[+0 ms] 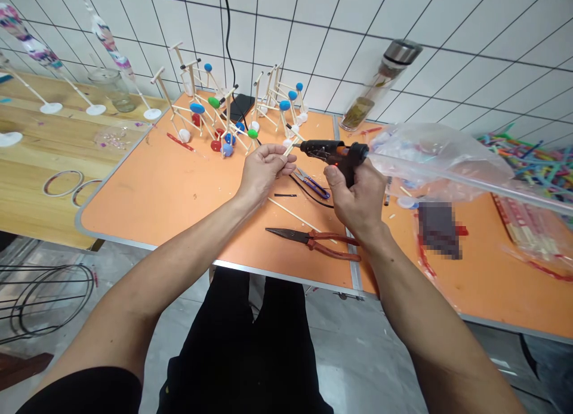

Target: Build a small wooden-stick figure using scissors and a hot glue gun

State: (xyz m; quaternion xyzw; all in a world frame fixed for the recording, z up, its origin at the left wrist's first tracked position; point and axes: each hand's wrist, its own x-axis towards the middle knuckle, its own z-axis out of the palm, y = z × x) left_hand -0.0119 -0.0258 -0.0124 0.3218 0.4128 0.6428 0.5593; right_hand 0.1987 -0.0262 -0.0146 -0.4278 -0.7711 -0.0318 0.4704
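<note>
My left hand (268, 170) pinches a small piece of pale wooden stick (290, 148) in its fingertips. In my right hand (360, 193) is a black hot glue gun (329, 151), held by its handle, with its nozzle close against the stick; whether they touch I cannot tell. Below the hands lie purple-handled thread snips (313, 184), a thin wooden stick (295, 214), a short black strip (285, 195) and red-handled long-nose pliers (313, 242). Behind my left hand stand several little stick figures (224, 116) with blue, green, red and white round pieces.
A glass tea bottle (376, 86) stands by the tiled wall. To the right are a clear plastic bag (439, 160), a heap of coloured pipe cleaners (537, 157) and packaged sticks (528, 229). Wrapped rods on white discs (95, 110) and a glass jar (116, 92) occupy the left table.
</note>
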